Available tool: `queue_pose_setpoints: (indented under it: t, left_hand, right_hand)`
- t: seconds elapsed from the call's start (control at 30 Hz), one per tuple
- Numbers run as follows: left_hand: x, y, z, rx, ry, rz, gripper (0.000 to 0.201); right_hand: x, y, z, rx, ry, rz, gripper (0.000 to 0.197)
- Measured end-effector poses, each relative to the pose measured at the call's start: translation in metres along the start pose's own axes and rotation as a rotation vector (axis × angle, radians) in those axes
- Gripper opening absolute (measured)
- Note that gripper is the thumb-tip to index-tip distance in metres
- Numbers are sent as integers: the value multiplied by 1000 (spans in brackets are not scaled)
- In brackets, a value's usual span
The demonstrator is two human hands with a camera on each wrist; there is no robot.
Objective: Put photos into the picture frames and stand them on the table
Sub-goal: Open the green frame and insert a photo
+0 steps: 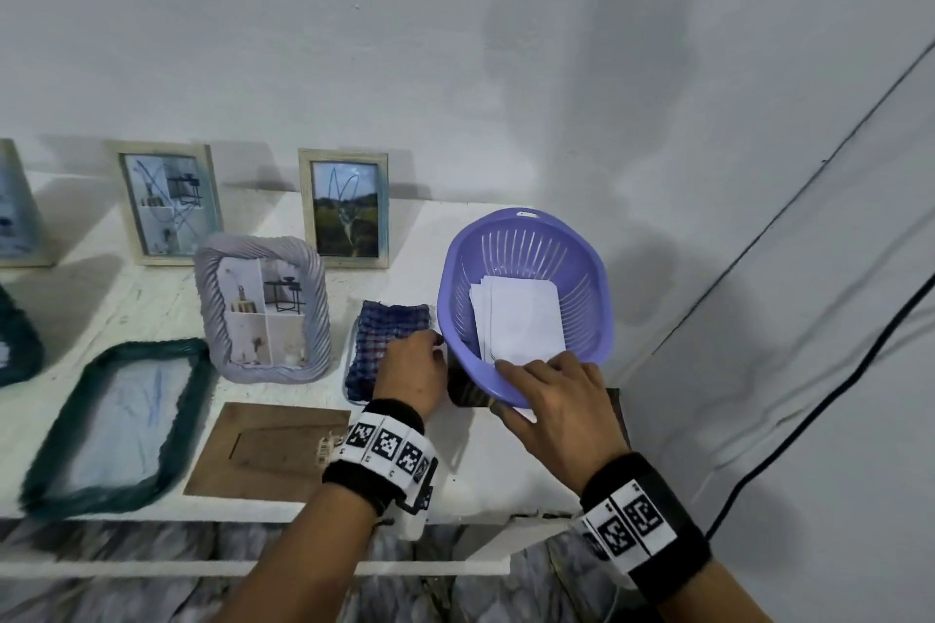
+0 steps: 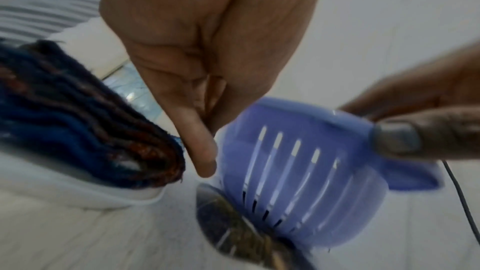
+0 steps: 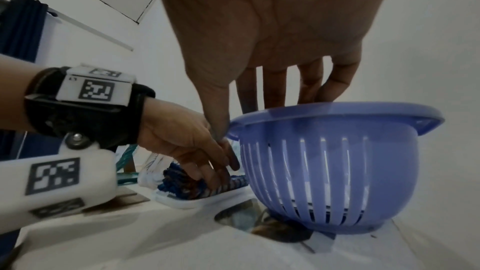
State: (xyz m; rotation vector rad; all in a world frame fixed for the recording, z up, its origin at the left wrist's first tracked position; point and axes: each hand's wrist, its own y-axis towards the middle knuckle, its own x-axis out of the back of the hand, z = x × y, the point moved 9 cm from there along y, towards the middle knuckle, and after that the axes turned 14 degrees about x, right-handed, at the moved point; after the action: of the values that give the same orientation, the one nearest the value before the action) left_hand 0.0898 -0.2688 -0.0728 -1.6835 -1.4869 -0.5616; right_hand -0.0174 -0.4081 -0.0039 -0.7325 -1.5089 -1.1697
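Observation:
A purple slotted basket point(image 1: 526, 238) at the table's right end holds a stack of white-backed photos point(image 1: 521, 319). My right hand point(image 1: 511, 387) grips its near rim, thumb point(image 2: 397, 139) outside and fingers point(image 3: 311, 89) inside. The basket stands partly on a dark photo point(image 1: 465, 392) lying flat on the table. My left hand point(image 1: 425, 354) is just left of the basket, fingers bent down over the edge of a blue-and-red woven frame point(image 1: 389, 324) that lies flat; it holds nothing. A brown frame back point(image 1: 273, 450) lies by my left wrist.
A lilac frame point(image 1: 263, 309) and two pale wooden frames point(image 1: 167, 202) point(image 1: 344, 207) stand with pictures in them. A teal frame point(image 1: 192, 400) lies flat at front left. The wall is close behind. A black cable point(image 1: 809, 420) runs down at the right.

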Motion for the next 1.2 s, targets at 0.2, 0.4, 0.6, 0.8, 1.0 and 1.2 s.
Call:
queue_pose_setpoints:
  t: [0.2, 0.4, 0.6, 0.8, 1.0, 1.2]
  left_hand:
    - [23, -10, 2, 30, -602, 140, 18]
    - [15, -4, 0, 19, -678, 204, 40]
    - [16, -3, 0, -31, -644, 179, 37]
    - [16, -1, 3, -70, -588, 159, 42]
    - [18, 0, 1, -99, -535, 140, 45]
    - [18, 0, 1, -95, -503, 136, 46]
  right_hand:
    - [17, 28, -38, -92, 284, 40, 32]
    - [19, 106, -87, -71, 58, 318, 40]
    - [-38, 159, -104, -39, -62, 569, 39]
    - [-85, 159, -108, -13, -171, 781, 54]
    - [-99, 148, -108, -27, -227, 882, 63]
    - [-92, 165, -108, -84, -244, 731, 77]
